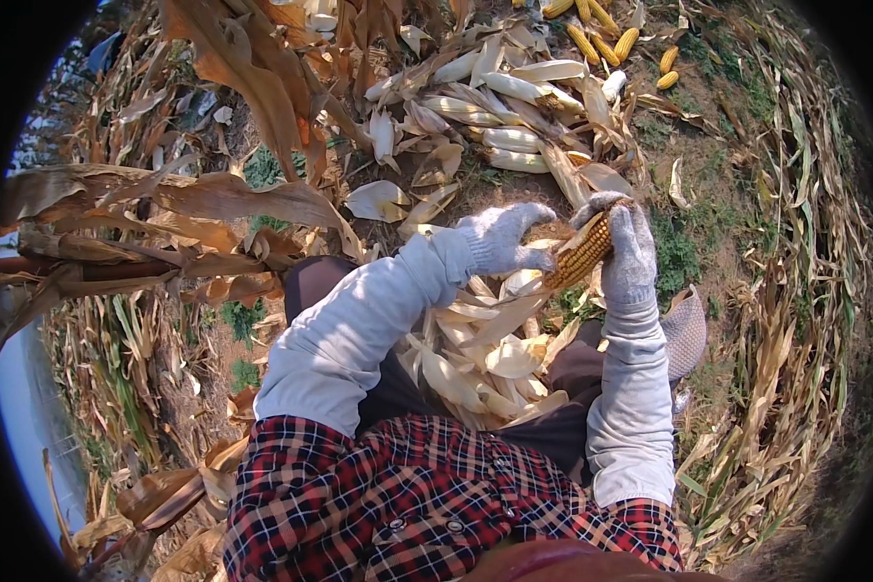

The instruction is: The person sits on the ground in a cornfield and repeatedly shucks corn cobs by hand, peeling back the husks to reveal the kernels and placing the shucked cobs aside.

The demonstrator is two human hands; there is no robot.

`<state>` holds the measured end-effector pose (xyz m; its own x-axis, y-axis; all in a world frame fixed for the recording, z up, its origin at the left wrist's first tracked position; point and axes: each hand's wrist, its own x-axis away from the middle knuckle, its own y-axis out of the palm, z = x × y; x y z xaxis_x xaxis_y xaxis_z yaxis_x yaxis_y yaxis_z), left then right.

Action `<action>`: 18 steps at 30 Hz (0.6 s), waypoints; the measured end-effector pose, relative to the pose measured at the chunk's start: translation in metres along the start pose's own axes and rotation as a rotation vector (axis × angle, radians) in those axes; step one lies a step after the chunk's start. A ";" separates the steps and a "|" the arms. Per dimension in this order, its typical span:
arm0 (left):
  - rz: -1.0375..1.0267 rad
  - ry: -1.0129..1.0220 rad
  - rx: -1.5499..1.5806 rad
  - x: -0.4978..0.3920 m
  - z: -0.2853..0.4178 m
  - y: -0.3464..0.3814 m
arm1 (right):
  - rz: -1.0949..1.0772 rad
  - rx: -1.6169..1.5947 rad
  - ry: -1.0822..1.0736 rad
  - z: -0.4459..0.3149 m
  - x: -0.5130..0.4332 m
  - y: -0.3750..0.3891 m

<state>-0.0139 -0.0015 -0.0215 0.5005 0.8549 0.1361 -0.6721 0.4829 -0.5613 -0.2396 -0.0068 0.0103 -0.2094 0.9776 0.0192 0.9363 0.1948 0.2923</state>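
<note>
A yellow-orange ear of corn (pixel 584 249) is tilted in front of me, its tip up and to the right. My right hand (pixel 631 251), in a pale knit glove, grips it around the upper end. My left hand (pixel 508 236), gloved alike, is at the lower left of the ear with thumb and fingers spread apart; its thumb tip reaches the ear's lower side. Dry husk leaves (pixel 502 320) hang below the ear and lie heaped between my legs.
Ahead lies a pile of corn ears in pale husks (pixel 509 94). Several bare yellow ears (pixel 604 47) lie on the soil beyond it. Dry corn stalks (pixel 116 265) jut in from the left. More stalks (pixel 793 291) line the right side. A woven-looking shoe (pixel 684 335) shows beside my right forearm.
</note>
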 end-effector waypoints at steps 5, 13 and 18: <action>-0.205 -0.072 0.251 0.004 0.018 0.006 | -0.181 -0.162 0.072 0.010 0.007 0.018; -0.010 0.293 0.387 0.014 0.015 0.034 | -0.201 -0.495 -0.007 0.016 -0.001 0.002; -0.006 -0.013 0.832 0.005 0.005 0.055 | -0.158 -0.390 -0.059 0.011 -0.002 0.002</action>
<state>-0.0515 0.0300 -0.0480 0.5021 0.8517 0.1499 -0.8561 0.4651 0.2251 -0.2340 -0.0078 0.0007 -0.3145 0.9432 -0.1068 0.7149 0.3093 0.6271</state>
